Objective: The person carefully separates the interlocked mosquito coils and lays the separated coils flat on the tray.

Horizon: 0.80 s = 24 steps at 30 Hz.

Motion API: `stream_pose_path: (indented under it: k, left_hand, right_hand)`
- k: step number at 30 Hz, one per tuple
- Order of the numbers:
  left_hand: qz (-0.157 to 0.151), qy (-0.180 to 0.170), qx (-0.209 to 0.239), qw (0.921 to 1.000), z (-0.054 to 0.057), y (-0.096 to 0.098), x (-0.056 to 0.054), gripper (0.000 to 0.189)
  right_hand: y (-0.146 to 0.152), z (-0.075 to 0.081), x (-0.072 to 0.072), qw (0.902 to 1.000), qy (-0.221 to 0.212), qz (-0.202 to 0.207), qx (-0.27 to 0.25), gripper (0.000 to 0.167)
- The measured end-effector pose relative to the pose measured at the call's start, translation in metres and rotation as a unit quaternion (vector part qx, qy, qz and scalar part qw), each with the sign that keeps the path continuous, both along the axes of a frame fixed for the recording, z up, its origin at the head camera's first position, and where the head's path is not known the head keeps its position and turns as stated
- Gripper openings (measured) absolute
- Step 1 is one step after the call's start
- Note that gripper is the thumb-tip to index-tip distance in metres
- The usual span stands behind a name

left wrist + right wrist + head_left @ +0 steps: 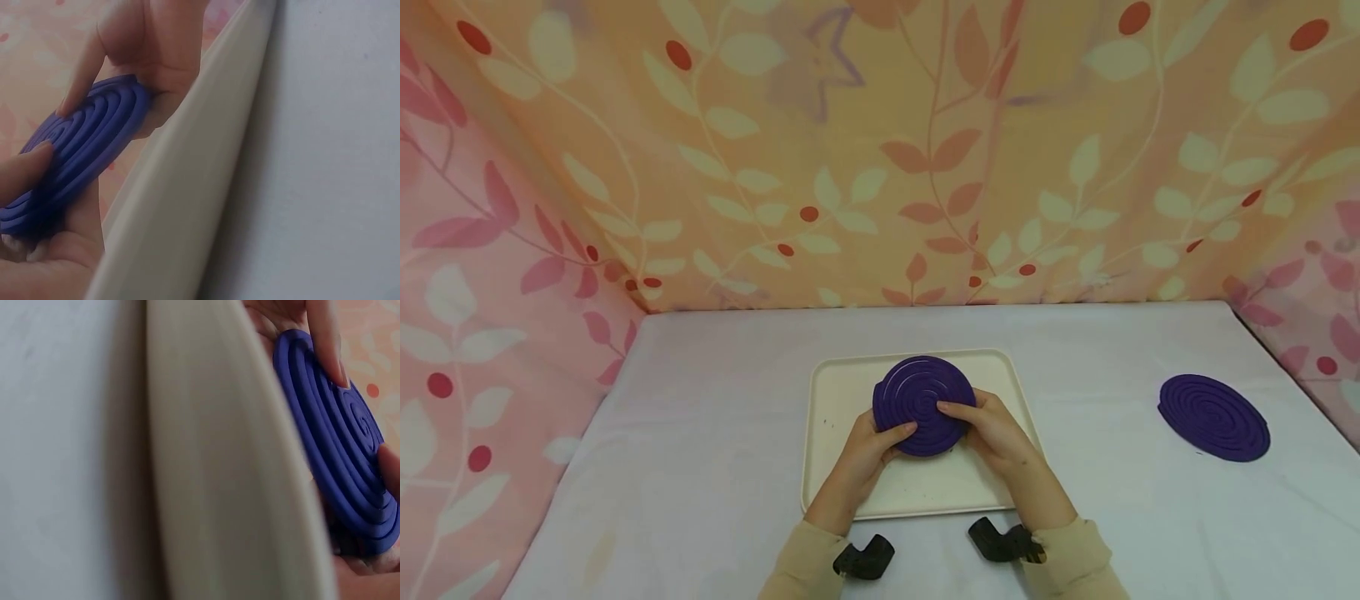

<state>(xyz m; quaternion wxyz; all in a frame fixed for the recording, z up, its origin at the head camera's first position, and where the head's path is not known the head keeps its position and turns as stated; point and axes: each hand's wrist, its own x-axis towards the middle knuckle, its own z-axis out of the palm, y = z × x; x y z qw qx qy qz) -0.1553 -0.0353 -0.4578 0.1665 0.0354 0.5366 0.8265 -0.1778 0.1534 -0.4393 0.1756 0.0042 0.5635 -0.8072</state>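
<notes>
Both hands hold a purple round coaster (917, 387) with raised spiral ridges, its ridged face turned up. The left hand (861, 458) pinches the lower left edge, thumb on the ridges and fingers beneath. On the right side the right hand (1000, 429) grips it the same way, thumb near the spiral's centre. The cream tray (977, 492) lies below the coaster. In the left wrist view the coaster (103, 134) is tilted between the two hands; the right wrist view shows its ridges (325, 431) side-on. The fingers under it are mostly hidden.
A second purple spiral coaster (1213, 417) lies on the white tablecloth (700, 442) to the right. Black cameras (865, 558) sit at the wrists, close to the tray's front edge. Flower-patterned cloth (880, 167) walls stand behind and at both sides.
</notes>
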Motion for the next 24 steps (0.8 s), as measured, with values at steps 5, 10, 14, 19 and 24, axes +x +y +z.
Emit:
stream_pose_path:
  k: [5, 10, 14, 19, 24]
  left_hand:
    - [0.001, 0.002, -0.011, 0.9999, -0.0005, 0.0000, -0.0012, 0.051]
    - [0.005, -0.001, -0.012, 0.9999, -0.0011, -0.0004, -0.0016, 0.051]
    - [0.003, -0.002, -0.011, 0.9999, -0.0011, -0.0015, -0.0009, 0.051]
    - [-0.005, -0.001, -0.009, 0.9999, -0.0014, -0.0026, -0.0012, 0.051]
    - [-0.009, -0.005, -0.009, 0.9999, -0.0008, -0.0032, -0.0027, 0.052]
  right_hand:
    - [-0.0006, -0.0016, -0.0002, 0.9999, 0.011, -0.008, 0.002, 0.019]
    - [-0.0021, -0.0016, -0.0005, 0.9998, 0.012, -0.012, 0.005, 0.019]
    - [-0.0027, -0.0014, -0.0001, 0.9999, 0.009, -0.008, 0.008, 0.019]
    - [-0.0025, -0.0010, 0.0003, 0.9998, 0.013, -0.010, 0.009, 0.022]
    - [-0.0020, -0.0002, -0.0008, 0.9998, 0.011, -0.017, 0.006, 0.021]
